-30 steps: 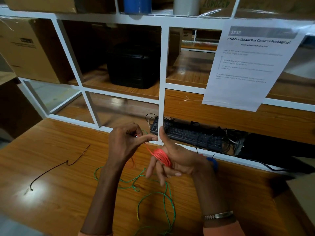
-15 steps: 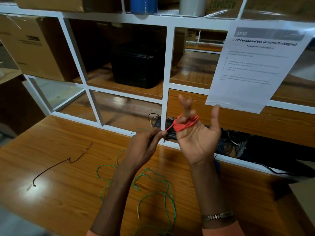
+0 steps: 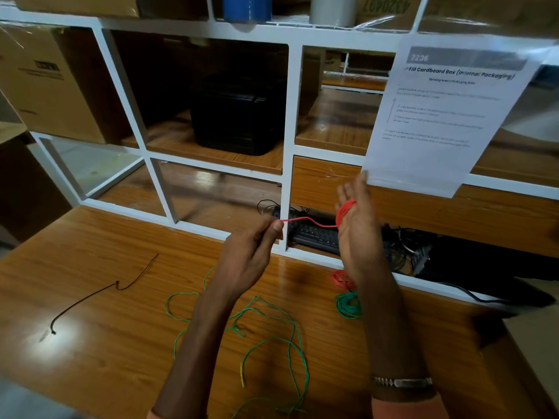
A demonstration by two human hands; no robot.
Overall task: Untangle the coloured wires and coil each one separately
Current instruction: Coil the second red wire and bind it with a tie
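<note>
A red wire point(image 3: 308, 220) is wound in a coil around the upright, straight fingers of my right hand point(image 3: 360, 234). Its free end stretches left to my left hand point(image 3: 251, 258), which pinches it between thumb and fingertips above the wooden table point(image 3: 90, 358). A loose green wire point(image 3: 272, 340) sprawls in loops on the table below my forearms. A small green coil point(image 3: 348, 306) and a small red coil point(image 3: 340, 279) lie on the table beside my right wrist. A dark brown wire point(image 3: 99, 294) lies stretched out at the left.
A white shelf frame point(image 3: 286, 146) rises behind the table. It holds a black box point(image 3: 239, 113), a cardboard box point(image 3: 45, 80) and a keyboard point(image 3: 314, 234) with tangled black cables. A printed sheet point(image 3: 444, 116) hangs at the upper right.
My right hand rose and turned edge-on with the red coil on its fingers. My left hand drew the red end out to the left, so the free strand is now taut.
</note>
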